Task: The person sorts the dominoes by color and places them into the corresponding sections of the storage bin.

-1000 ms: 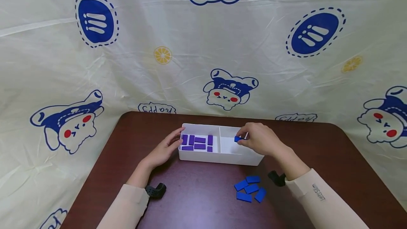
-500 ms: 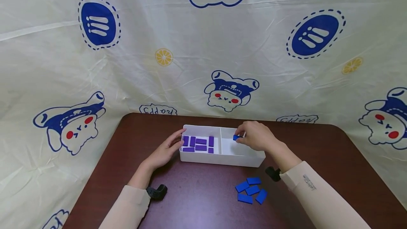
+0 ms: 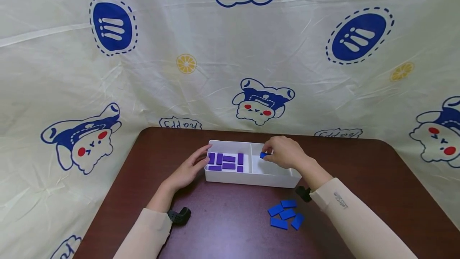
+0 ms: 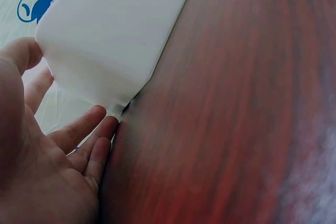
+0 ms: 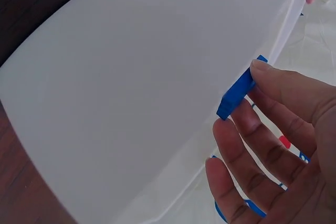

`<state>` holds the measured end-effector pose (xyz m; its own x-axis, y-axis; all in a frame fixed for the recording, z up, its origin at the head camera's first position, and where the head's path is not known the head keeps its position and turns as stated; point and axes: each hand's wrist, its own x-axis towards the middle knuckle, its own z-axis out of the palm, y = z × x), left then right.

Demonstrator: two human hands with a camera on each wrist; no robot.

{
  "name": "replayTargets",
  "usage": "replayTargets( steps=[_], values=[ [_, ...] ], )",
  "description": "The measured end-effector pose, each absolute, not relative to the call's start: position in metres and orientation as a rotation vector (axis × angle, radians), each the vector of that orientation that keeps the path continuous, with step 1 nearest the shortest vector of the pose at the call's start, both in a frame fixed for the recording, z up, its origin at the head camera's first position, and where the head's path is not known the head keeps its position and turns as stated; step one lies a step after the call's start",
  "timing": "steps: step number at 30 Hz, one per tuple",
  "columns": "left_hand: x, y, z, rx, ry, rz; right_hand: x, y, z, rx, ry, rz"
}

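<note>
My right hand (image 3: pixel 286 153) pinches a blue rectangular block (image 3: pixel 265 155) between thumb and fingers over the right compartment of a white divided box (image 3: pixel 248 177). The right wrist view shows the blue block (image 5: pixel 240 88) with the thumb on one face and fingertips behind it, in front of the box's wall. At the box's left end rests my left hand (image 3: pixel 187 171), its fingers loosely extended. Close up, the left hand (image 4: pixel 58 145) has its thumb at the rim and fingertips along the end wall. Several purple blocks (image 3: pixel 229 166) lie flat in the left compartment.
Several loose blue blocks (image 3: pixel 287 214) lie on the dark brown table (image 3: pixel 230 219) in front of the box's right half. A printed curtain (image 3: pixel 201 95) hangs behind the table. Black wrist mounts (image 3: pixel 180 216) sit below both cuffs.
My right hand has moved left with the blue block, nearer to the box's divider. The left hand stays at the box's end. The head view has shifted slightly.
</note>
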<state>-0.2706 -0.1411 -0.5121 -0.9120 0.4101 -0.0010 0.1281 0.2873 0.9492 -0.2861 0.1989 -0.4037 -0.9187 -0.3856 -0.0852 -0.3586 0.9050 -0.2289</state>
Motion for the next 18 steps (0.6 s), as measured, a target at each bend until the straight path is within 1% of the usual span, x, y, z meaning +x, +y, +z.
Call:
replayTargets(
  steps=[18],
  values=[
    [-0.272,-0.141,-0.512,0.497,2.295,1.683,-0.295,0.181,-0.422,-0.516,2.914,-0.293]
  ],
)
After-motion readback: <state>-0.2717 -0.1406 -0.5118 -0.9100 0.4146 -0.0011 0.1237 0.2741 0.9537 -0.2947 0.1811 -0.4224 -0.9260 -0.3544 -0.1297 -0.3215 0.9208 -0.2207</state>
